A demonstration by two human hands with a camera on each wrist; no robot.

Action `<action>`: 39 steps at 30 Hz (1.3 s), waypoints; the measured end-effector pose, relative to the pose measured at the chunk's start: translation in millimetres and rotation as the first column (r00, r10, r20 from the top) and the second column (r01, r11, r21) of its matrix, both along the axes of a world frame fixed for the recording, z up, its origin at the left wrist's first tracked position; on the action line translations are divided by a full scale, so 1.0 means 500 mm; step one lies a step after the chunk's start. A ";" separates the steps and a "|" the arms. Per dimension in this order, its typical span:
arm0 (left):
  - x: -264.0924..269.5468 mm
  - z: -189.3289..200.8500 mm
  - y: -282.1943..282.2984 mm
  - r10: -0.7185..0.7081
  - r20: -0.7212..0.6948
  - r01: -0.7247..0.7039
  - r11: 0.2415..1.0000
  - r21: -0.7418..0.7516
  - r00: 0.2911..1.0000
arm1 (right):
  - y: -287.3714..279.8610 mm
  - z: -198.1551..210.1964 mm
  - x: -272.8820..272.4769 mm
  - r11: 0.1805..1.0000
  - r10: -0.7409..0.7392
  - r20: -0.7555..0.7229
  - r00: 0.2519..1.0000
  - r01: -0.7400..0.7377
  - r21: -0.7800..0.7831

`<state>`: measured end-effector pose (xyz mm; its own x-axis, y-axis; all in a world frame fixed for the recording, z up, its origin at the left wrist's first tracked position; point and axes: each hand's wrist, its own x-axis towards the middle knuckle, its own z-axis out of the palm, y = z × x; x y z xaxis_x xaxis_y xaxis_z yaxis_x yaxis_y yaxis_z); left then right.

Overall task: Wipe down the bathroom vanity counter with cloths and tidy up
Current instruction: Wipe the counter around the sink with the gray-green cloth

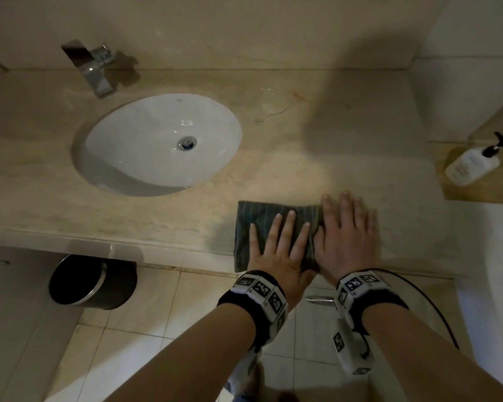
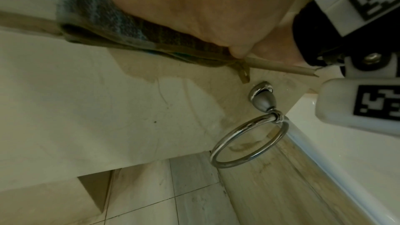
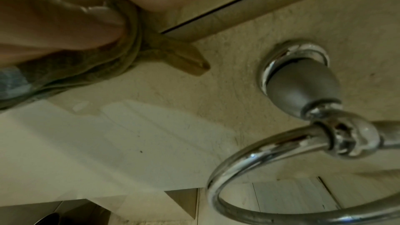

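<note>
Hands, left (image 1: pixel 276 250) and right (image 1: pixel 346 236), press flat with no grip on the folded dark-green striped cloth (image 1: pixel 256 224) overhanging the beige marble worktop (image 1: pixel 273 126) edge beside the white oval sink (image 1: pixel 157 143); it may slide off.

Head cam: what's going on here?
A person is at a bathroom vanity counter with both hands flat on a folded dark green cloth lying at the front edge, right of the sink. The left hand presses on the cloth's middle; the right hand covers its right end, partly on bare counter. The cloth's near edge overhangs the counter front, above a towel ring.
</note>
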<state>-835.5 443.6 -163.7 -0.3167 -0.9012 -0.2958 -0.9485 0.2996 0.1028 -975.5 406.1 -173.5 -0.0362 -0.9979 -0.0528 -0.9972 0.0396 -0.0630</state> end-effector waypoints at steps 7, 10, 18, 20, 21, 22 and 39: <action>0.009 -0.003 -0.006 -0.037 -0.025 0.037 0.999 0.012 0.999 | 0.007 0.006 -0.006 1.000 0.004 0.001 1.000 -0.004 0.019; 0.023 0.000 -0.010 -0.050 -0.039 0.051 0.998 0.027 0.998 | 0.010 0.003 -0.001 1.000 -0.012 -0.011 1.000 0.011 -0.015; 0.114 0.003 -0.021 -0.096 -0.030 0.096 0.995 0.015 0.995 | 0.009 -0.004 -0.003 1.000 0.002 0.004 1.000 -0.002 -0.015; 0.150 0.004 -0.027 -0.069 -0.019 0.070 0.997 0.019 0.997 | 0.010 -0.003 -0.003 1.000 0.003 -0.013 1.000 -0.003 -0.023; 0.170 0.005 -0.030 -0.054 -0.012 0.054 0.998 0.022 0.998 | 0.011 -0.003 -0.003 1.000 0.002 -0.015 1.000 -0.003 -0.028; 0.190 0.005 -0.034 -0.038 -0.002 0.038 0.999 0.024 0.999 | 0.011 -0.001 -0.003 0.999 0.001 -0.012 1.000 -0.002 -0.034; 0.361 0.008 -0.080 0.319 0.006 -0.319 0.946 0.063 0.948 | 0.013 -0.003 0.003 0.994 -0.001 -0.032 0.999 -0.003 -0.106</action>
